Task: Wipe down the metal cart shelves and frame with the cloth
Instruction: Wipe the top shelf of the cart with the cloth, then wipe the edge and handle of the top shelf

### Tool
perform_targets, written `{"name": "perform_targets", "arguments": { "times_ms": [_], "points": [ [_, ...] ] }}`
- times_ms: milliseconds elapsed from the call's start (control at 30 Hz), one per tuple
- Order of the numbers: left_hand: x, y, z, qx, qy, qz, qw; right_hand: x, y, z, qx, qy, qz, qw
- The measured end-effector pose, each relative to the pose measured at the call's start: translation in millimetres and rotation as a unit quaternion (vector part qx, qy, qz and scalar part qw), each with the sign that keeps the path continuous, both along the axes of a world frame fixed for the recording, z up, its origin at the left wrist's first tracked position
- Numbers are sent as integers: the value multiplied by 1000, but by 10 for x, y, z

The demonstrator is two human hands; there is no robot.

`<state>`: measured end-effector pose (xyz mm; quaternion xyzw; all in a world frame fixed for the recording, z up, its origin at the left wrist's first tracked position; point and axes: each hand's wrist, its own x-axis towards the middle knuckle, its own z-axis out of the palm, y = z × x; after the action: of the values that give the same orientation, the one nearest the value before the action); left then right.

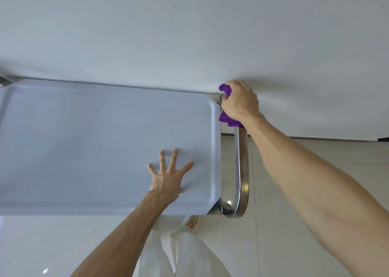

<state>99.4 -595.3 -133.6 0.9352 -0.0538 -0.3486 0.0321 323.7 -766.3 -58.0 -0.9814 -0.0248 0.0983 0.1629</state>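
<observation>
I saw my right hand (239,101) wrapped around the purple cloth (228,120), fingers curled tight and pressing the cloth onto the far end of the steel handle bar (242,171) of the cart, close to the wall (189,34). Purple folds stuck out above and below the fist. From this grip, the bar ran bare toward me and bent around at the near corner. My left hand (168,177) lay flat with the fingers spread on the top shelf (84,140), to the left of the grip and nearer to me, holding nothing; I judged it only steadied the cart. The shelf looked clean and shiny, but I could not tell if it was already wiped. The lower shelves and the legs were hidden under the top, so I judged much of the frame was possibly still left to do
</observation>
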Motion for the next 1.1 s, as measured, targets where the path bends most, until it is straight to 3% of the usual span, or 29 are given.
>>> {"name": "perform_targets", "arguments": {
  "times_ms": [167,400,733,833,967,1100],
  "points": [
    [11,-8,10,-7,16,9,1000,171,10,11,-5,51,-17,999],
    [46,-15,50,-12,27,9,1000,-413,-84,6,30,-111,-2,993],
    [95,48,160,-12,53,-26,998,-1935,-219,-49,-45,-185,7,982],
    [143,210,312,-68,67,-10,995,-2353,-237,-77,-42,-196,-6,980],
    [45,419,599,-194,11,93,976,-2642,-246,-19,16,-198,-13,980],
    [-378,467,924,-344,-53,266,899,-2891,-314,133,142,-173,-31,974]
  ]
}}
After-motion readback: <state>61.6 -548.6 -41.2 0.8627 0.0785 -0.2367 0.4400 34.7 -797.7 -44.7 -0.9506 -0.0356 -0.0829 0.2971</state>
